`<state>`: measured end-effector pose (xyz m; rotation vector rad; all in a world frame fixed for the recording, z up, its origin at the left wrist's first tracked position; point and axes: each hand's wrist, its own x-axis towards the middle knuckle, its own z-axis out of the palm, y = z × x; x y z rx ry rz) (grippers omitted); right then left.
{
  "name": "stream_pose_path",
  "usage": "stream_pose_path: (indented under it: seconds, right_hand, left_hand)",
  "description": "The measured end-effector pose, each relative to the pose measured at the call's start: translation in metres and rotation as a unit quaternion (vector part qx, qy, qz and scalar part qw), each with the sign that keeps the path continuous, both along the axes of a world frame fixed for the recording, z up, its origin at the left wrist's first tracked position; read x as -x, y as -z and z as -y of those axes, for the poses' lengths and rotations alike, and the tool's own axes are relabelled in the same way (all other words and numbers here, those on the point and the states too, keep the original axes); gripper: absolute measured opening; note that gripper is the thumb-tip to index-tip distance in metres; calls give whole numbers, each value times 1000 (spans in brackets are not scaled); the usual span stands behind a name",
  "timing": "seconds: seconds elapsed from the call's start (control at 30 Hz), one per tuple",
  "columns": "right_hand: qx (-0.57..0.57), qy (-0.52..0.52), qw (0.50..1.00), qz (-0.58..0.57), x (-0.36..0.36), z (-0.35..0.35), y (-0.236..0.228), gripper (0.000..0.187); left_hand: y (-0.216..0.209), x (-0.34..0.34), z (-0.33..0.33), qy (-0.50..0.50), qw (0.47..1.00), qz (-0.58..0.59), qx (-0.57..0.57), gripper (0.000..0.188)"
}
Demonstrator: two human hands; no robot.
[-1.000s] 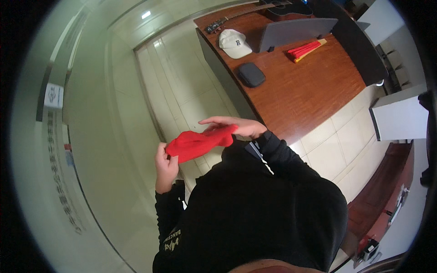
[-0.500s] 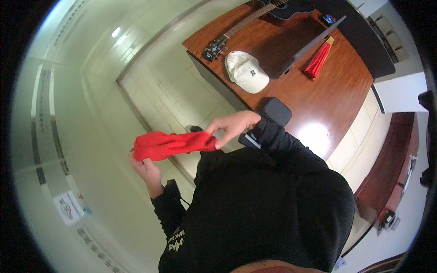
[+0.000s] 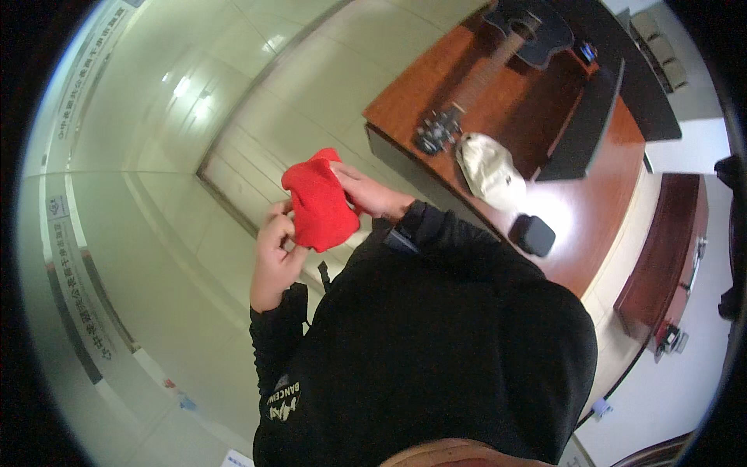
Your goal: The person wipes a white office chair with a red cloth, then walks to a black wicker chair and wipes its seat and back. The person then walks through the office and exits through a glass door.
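Observation:
A soft red cloth (image 3: 327,208), perhaps knitted, is bunched up in front of my body, away from the desk; its folds hide what kind of item it is. My left hand (image 3: 277,253) grips its left and lower edge, thumb and fingers bent against the fabric. On the opposite side, my right hand (image 3: 366,192) holds the upper right edge, with some fingertips hidden behind the cloth. Black sleeves cover both forearms.
To the right stands a brown wooden desk (image 3: 408,109). On it lie a dark guitar (image 3: 537,35), a cream cap (image 3: 490,171), a black rounded case (image 3: 533,235) and a thin dark screen (image 3: 587,124). A pale tiled floor (image 3: 311,93) stretches left of the desk.
The red cloth was stretched out sideways between my hands; now it is gathered up and higher. My hands have come closer together. The desk has shifted right in view.

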<state>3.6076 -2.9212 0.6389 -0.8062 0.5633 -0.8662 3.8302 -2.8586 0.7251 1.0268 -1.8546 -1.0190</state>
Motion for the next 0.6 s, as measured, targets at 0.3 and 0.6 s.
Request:
stream_pose_path:
  seconds: [0.3, 0.6]
  right_hand:
    - [-18, 4, 998, 58, -99, 253, 8, 33]
    - [163, 12, 986, -37, -173, 429, -32, 25]
  left_hand:
    - [46, -87, 225, -97, 967, -168, -163, 25]
    - [42, -164, 440, -107, 977, 58, -172, 40]
